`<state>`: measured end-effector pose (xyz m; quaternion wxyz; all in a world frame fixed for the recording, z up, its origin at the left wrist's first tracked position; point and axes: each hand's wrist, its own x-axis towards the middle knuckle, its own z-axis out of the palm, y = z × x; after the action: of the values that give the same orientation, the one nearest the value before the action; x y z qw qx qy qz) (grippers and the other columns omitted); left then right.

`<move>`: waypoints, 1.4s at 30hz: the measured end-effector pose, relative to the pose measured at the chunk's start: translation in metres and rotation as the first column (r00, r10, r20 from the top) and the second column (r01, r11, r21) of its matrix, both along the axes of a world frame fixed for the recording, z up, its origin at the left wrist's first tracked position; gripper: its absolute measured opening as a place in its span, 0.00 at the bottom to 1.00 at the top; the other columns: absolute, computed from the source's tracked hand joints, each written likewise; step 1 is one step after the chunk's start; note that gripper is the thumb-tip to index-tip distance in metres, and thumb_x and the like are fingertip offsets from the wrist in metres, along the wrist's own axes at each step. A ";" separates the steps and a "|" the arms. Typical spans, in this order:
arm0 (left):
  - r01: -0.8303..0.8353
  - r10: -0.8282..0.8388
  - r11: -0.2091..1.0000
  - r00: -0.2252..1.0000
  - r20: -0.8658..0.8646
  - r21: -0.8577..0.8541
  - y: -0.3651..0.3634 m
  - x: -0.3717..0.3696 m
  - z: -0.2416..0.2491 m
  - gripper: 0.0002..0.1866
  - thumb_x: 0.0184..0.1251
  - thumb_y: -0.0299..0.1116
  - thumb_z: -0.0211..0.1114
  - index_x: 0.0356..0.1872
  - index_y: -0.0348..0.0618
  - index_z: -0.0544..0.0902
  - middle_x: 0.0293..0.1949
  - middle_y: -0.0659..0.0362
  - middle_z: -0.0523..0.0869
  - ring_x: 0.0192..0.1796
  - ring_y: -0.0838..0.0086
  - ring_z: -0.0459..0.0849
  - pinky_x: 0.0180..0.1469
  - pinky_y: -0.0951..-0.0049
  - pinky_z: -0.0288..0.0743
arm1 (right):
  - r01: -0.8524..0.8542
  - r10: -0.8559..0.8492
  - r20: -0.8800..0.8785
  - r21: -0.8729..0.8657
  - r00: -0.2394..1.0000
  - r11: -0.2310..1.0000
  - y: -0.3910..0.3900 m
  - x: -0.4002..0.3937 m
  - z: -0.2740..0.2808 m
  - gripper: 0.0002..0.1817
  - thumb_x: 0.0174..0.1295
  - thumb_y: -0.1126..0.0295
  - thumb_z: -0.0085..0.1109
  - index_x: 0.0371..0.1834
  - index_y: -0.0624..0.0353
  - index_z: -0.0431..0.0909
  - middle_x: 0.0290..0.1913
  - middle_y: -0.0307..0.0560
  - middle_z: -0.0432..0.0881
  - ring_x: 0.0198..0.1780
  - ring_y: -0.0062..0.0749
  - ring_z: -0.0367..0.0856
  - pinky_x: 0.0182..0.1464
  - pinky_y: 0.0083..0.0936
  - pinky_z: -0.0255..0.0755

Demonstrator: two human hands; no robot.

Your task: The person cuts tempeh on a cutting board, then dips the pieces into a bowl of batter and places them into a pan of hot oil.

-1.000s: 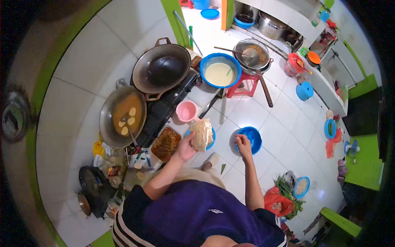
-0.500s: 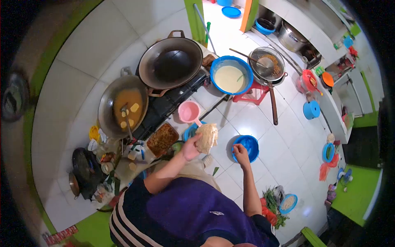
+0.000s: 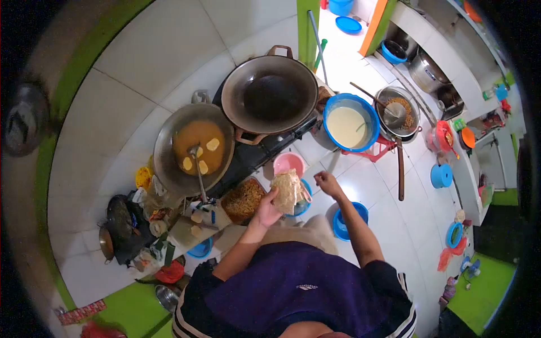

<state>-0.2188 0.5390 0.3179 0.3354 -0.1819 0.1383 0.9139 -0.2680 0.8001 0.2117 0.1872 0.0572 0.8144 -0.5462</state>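
Observation:
My left hand (image 3: 269,211) grips a pale, flat, flaky slab (image 3: 286,191) in front of my body. To its right, my right hand (image 3: 327,183) is raised with its fingers pinched together; whatever they hold, if anything, is too small to name. Just behind the slab are a pink dipper (image 3: 289,162) and a small blue bowl (image 3: 305,206), partly hidden. At the left of the slab lies a tray of browned crumbly food (image 3: 243,200). Below my right forearm, on the floor, stands a blue basin (image 3: 342,223).
A wok of orange-brown liquid (image 3: 189,135) with yellow pieces and a ladle stands left. Behind it, a dark wok (image 3: 269,96) sits on the stove (image 3: 253,147). A blue basin of pale batter (image 3: 346,127) and a strainer over a pan (image 3: 399,111) are at the right.
My right hand has moved from above the blue floor basin up and toward the slab. My left hand still holds the slab. The whole view has shifted, with the woks now further right.

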 end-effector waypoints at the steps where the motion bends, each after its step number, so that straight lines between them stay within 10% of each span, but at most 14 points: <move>1: 0.000 0.000 1.000 1.000 -0.002 0.011 -0.002 -0.010 -0.006 0.24 0.70 0.39 0.54 0.64 0.40 0.67 0.60 0.53 0.76 0.62 0.64 0.73 0.65 0.61 0.66 | 0.000 0.001 -0.024 0.017 1.000 1.000 -0.001 -0.018 -0.012 0.14 0.64 0.66 0.51 0.43 0.67 0.79 0.30 0.48 0.83 0.32 0.29 0.81 0.35 0.27 0.74; 10: -0.208 0.175 0.898 0.977 -0.120 -0.388 0.043 -0.079 -0.039 0.35 0.64 0.46 0.60 0.67 0.38 0.61 0.63 0.51 0.72 0.62 0.58 0.73 0.65 0.57 0.67 | -0.110 0.136 -0.093 0.249 0.986 0.962 -0.010 -0.162 -0.132 0.17 0.61 0.59 0.54 0.41 0.63 0.80 0.35 0.62 0.83 0.39 0.52 0.84 0.42 0.38 0.76; 22: -0.475 0.514 0.827 0.855 0.062 -0.302 0.160 -0.082 -0.097 0.32 0.63 0.41 0.63 0.66 0.43 0.63 0.63 0.52 0.72 0.63 0.57 0.72 0.64 0.53 0.67 | -0.312 0.376 -0.028 0.500 0.926 0.807 -0.024 -0.205 -0.218 0.22 0.59 0.52 0.55 0.46 0.60 0.76 0.35 0.61 0.82 0.39 0.59 0.81 0.39 0.48 0.74; 25: -0.467 0.510 0.825 0.858 0.065 -0.320 0.164 -0.087 -0.095 0.33 0.63 0.42 0.64 0.66 0.43 0.63 0.62 0.52 0.72 0.63 0.58 0.72 0.64 0.54 0.67 | -0.192 0.200 -0.056 0.123 0.978 0.974 -0.024 -0.199 -0.244 0.21 0.62 0.55 0.54 0.46 0.63 0.75 0.35 0.59 0.83 0.34 0.54 0.82 0.38 0.45 0.74; 26: -0.468 0.513 0.818 0.857 0.056 -0.334 0.164 -0.089 -0.095 0.33 0.63 0.41 0.64 0.67 0.43 0.63 0.62 0.52 0.72 0.63 0.58 0.72 0.64 0.54 0.67 | -0.022 0.056 0.144 -0.227 0.988 0.974 -0.023 -0.201 -0.221 0.18 0.64 0.60 0.52 0.45 0.66 0.74 0.33 0.55 0.83 0.29 0.46 0.80 0.34 0.41 0.72; 31: -0.495 0.534 0.817 0.844 0.060 -0.296 0.161 -0.094 -0.106 0.30 0.65 0.32 0.59 0.68 0.46 0.61 0.63 0.56 0.70 0.65 0.61 0.70 0.65 0.57 0.67 | 0.062 0.112 0.483 -0.330 0.868 0.942 0.000 -0.208 -0.171 0.25 0.68 0.48 0.46 0.41 0.63 0.80 0.27 0.45 0.83 0.26 0.26 0.76 0.25 0.26 0.69; 42: -0.363 0.351 0.860 0.931 -0.100 -0.358 0.188 -0.149 -0.106 0.23 0.68 0.26 0.58 0.63 0.43 0.66 0.57 0.58 0.77 0.57 0.70 0.77 0.59 0.67 0.72 | 0.062 -0.087 -0.081 -0.272 0.993 0.960 0.088 -0.161 0.027 0.10 0.66 0.66 0.56 0.41 0.63 0.78 0.31 0.37 0.78 0.32 0.19 0.73 0.37 0.19 0.69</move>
<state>-0.3676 0.7268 0.2121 0.1176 -0.2498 0.2773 0.9203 -0.4292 0.8886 0.2390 0.1346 0.0365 0.7378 -0.6604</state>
